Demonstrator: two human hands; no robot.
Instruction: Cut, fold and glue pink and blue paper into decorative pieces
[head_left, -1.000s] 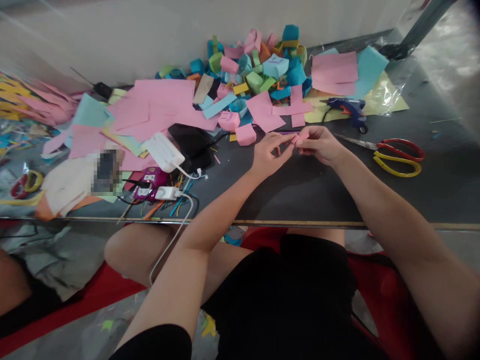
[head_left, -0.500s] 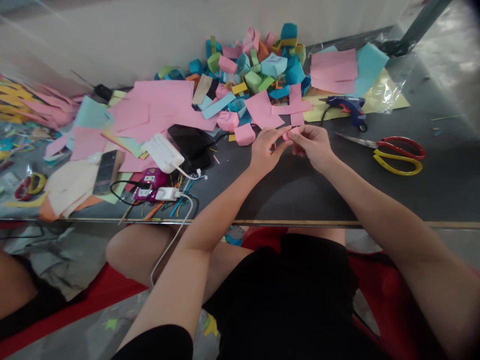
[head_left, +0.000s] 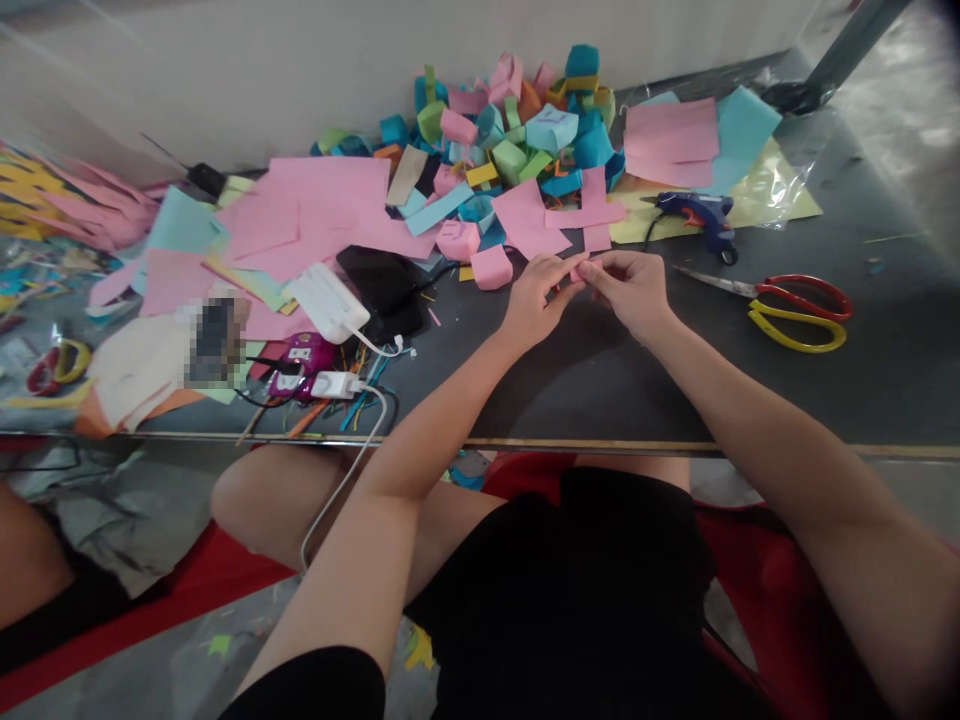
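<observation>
A small pink paper piece point(head_left: 583, 271) is pinched between my two hands above the dark table. My left hand point(head_left: 538, 295) holds it from the left with thumb and fingertips. From the right, my right hand point(head_left: 631, 285) grips the same piece, its fingers mostly covering it. Just left of my hands sits a pink paper box point(head_left: 492, 269). Behind them lie pink cross-shaped paper point(head_left: 585, 213) and a pink sheet point(head_left: 529, 222). Red-and-yellow-handled scissors point(head_left: 799, 310) rest to the right, with a blue glue gun point(head_left: 697, 215) behind them.
Folded paper boxes point(head_left: 510, 160) are heaped against the wall. Pink sheets point(head_left: 330, 200), a black phone point(head_left: 381, 292), a white adapter point(head_left: 328, 303) and a purple power strip point(head_left: 304, 362) lie left. A white cable point(head_left: 352, 460) hangs over the table's front edge point(head_left: 600, 444).
Both hands have stayed in nearly the same place, with slight finger movement around the pink piece. The black cord by the power strip has shifted.
</observation>
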